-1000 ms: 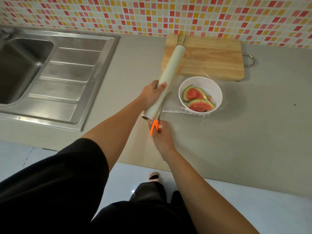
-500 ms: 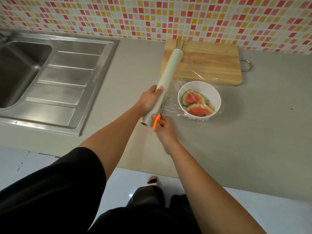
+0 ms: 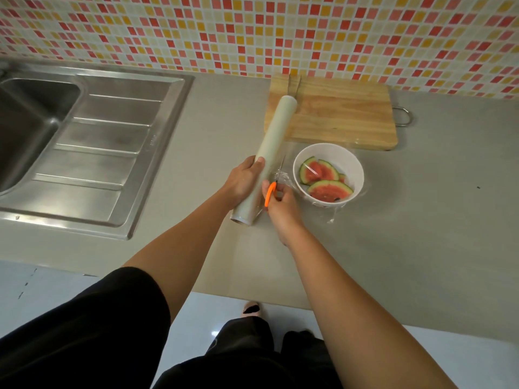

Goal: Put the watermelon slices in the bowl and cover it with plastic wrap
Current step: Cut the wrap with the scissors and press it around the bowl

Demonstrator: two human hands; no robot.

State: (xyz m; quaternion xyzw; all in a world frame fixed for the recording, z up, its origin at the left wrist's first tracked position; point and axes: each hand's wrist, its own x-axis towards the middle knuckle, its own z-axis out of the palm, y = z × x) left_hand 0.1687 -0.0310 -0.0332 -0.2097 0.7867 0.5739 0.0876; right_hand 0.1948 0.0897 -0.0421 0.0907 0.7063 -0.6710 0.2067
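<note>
**Hazards**

1. Roll. We hold the roll of plastic wrap [image 3: 273,141] in the left hand [image 3: 244,179]. The fingers are curled round its near half, and its far end lies over the cutting board [image 3: 337,116]. If this grip slackens or the roll turns, we judge that the film will go slack. The blades would then fold it rather than cut it.

2. Film. The plastic wrap sheet [image 3: 334,217] runs from the roll to the white bowl [image 3: 357,169] and appears to lie across its mouth. A loose edge rests on the counter [image 3: 421,220] at the bowl's near side. Nothing holds the bowl down, so a pull toward the roll could drag the sheet off the rim or shift the bowl.

3. Scissors. The right hand [image 3: 280,204] grips the orange-handled scissors [image 3: 270,193]. The blades point away from us into bunched film between roll and bowl. We cannot tell whether the blades are parted. The two hands are nearly touching, so a crooked stroke could tear the sheet or catch the left thumb.

**Containers**

1. Sink [image 3: 126,153]. It lies well apart, at the left. Only part of its basin shows, so we cannot state its contents.

2. Bowl. It stands on the counter just in front of the cutting board. It holds the watermelon slices [image 3: 323,178], at least three overlapping wedges with the red flesh showing. We judge loading complete and covering under way.
</note>
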